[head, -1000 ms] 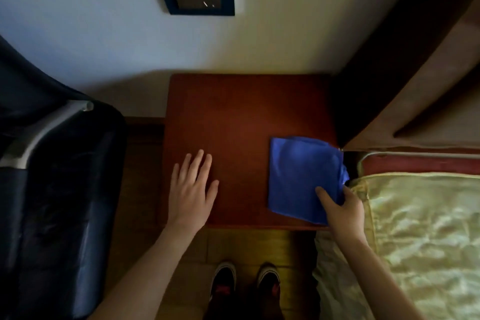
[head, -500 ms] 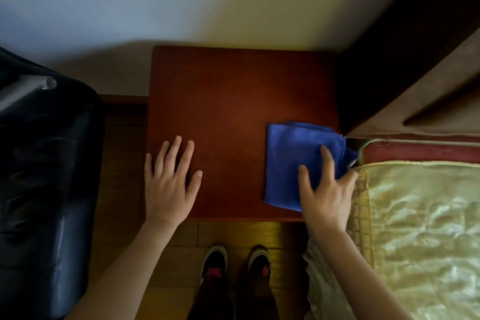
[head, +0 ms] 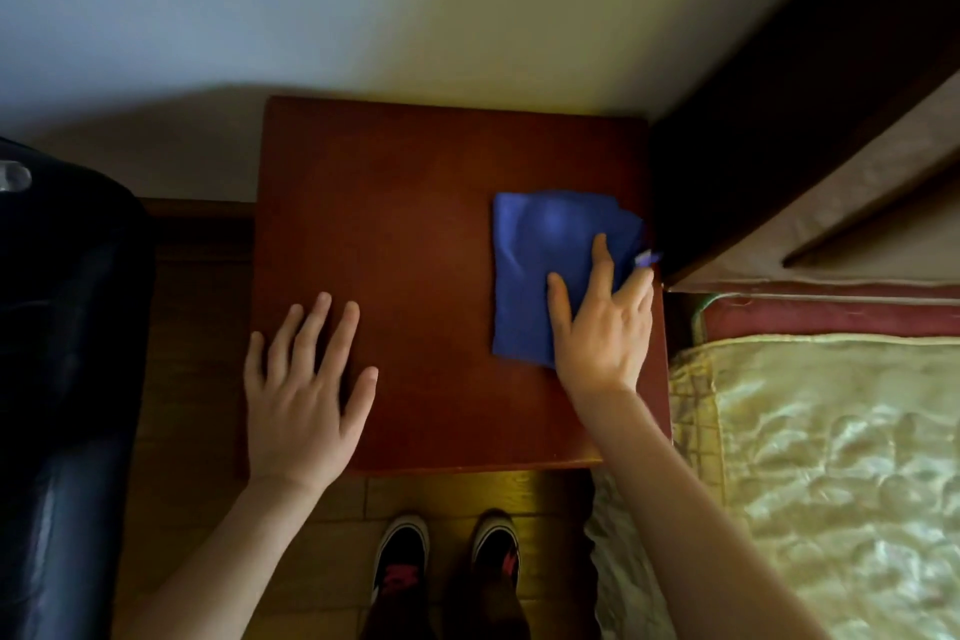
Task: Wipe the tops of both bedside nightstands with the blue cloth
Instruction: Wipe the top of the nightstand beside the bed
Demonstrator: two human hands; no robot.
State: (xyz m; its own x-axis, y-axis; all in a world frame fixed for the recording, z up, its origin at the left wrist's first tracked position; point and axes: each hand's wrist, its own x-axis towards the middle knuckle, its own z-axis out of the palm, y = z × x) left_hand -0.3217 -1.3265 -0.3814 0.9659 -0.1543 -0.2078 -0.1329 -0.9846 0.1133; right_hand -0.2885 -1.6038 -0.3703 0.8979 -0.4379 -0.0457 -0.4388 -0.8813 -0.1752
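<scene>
A reddish-brown wooden nightstand [head: 415, 203] stands against the wall below me. A folded blue cloth [head: 540, 244] lies flat on its right half, near the right edge. My right hand [head: 602, 322] presses down on the cloth's lower right part with fingers spread; a corner of cloth pokes out past the fingertips. Flat on the nightstand's front left corner rests my left hand [head: 304, 390], fingers apart and holding nothing.
A dark padded chair [head: 67, 379] stands close on the left. The bed with a shiny cream cover [head: 841, 473] and its dark headboard [head: 779, 94] border the nightstand on the right. My shoes [head: 447, 561] stand on the wooden floor just in front.
My right hand went from pinching the cloth's lower right corner to lying spread on top of it. The cloth has slid slightly away from the front edge. My left hand stays planted.
</scene>
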